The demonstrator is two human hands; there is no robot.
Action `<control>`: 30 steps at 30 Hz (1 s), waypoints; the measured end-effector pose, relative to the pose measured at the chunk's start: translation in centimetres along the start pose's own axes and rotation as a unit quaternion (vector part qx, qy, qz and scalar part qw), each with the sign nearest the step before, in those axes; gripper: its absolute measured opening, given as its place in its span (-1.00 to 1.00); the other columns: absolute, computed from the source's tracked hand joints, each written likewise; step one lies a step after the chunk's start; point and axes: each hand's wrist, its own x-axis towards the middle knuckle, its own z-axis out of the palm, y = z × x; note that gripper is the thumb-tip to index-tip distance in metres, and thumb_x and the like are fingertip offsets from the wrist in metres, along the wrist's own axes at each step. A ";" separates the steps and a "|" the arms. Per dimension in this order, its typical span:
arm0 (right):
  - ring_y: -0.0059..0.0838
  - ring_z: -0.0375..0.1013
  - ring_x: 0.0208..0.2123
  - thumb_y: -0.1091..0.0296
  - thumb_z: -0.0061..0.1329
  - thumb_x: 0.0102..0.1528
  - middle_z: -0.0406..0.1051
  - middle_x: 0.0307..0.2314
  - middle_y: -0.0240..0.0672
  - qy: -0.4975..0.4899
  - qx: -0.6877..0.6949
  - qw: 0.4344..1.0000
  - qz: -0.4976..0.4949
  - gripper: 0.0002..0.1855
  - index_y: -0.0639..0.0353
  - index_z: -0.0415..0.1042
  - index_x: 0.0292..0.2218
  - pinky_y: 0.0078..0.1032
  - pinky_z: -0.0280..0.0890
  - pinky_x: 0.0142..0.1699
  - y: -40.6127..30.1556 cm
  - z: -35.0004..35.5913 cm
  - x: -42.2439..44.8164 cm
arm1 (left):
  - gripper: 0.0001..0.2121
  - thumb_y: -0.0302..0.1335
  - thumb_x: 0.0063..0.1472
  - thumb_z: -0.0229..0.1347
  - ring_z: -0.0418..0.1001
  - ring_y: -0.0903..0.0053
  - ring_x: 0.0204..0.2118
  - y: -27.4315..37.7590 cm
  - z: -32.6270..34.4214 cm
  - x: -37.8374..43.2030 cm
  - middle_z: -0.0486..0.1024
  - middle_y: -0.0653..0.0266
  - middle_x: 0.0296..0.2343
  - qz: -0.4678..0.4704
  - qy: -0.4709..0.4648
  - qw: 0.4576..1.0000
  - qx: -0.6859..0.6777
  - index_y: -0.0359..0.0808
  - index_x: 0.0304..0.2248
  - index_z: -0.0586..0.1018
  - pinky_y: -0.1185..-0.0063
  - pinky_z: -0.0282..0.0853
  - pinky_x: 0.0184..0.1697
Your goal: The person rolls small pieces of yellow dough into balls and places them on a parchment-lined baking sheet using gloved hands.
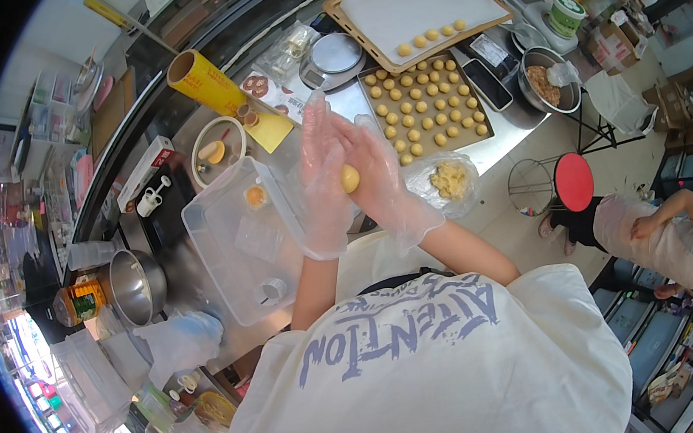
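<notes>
Both of my hands wear clear plastic gloves and are pressed together, palm to palm. Between the palms, near their heels, sits a smooth yellow dough ball [350, 179]. My left hand [323, 177] is upright on the left side of it, and my right hand [379, 177] lies against it from the right. Just beyond my right hand is a dark baking tray [405, 139] bearing rows of small yellow balls. Close to my right wrist, a lump of yellow dough [451, 180] rests on plastic film. Behind, a lighter tray lined with white paper [418, 0] carries several balls along its near edge.
Left of my hands stands a clear plastic bin [217, 263]. A digital scale [336, 54], a yellow film roll [206, 82] and a phone [488, 85] lie farther back. A steel bowl of brownish filling [546, 84] is at right. Another person [656, 232] is beyond a red stool [573, 182].
</notes>
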 end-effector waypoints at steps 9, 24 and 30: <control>-0.37 0.18 -0.07 0.12 -0.29 0.02 0.14 -0.08 -0.16 -0.097 0.328 0.916 0.209 -0.51 0.29 0.14 -0.10 -0.45 0.05 0.03 -0.1 -4.3 0.8 | -0.52 -0.36 0.13 -0.19 -0.10 0.38 0.11 -0.5 -0.8 0.8 -0.03 0.12 0.03 0.148 0.001 0.987 0.062 -0.40 0.01 0.03 0.48 -0.28 0.15; -0.25 0.13 -0.03 0.31 -0.25 0.03 0.21 -0.14 -0.17 -0.079 -0.330 0.938 -0.066 -0.66 0.26 0.25 -0.16 -0.43 0.03 0.03 -0.3 -0.4 0.0 | -0.59 -0.34 0.15 -0.28 0.11 0.43 0.00 -2.4 -1.5 -1.5 0.17 0.15 -0.07 -0.261 0.211 0.861 -0.382 -0.38 -0.05 0.17 0.45 -0.06 0.09; -0.10 0.05 0.01 0.34 -0.18 -0.08 0.20 -0.14 -0.10 -0.139 -0.758 0.556 -0.312 -0.57 0.24 0.23 -0.13 -0.22 -0.16 0.08 -0.7 -0.5 0.1 | -0.59 -0.33 0.14 -0.28 0.12 0.42 0.00 -3.4 -2.8 -1.8 0.18 0.18 -0.07 -0.229 -0.016 0.821 -0.522 -0.36 -0.04 0.17 0.45 -0.03 0.07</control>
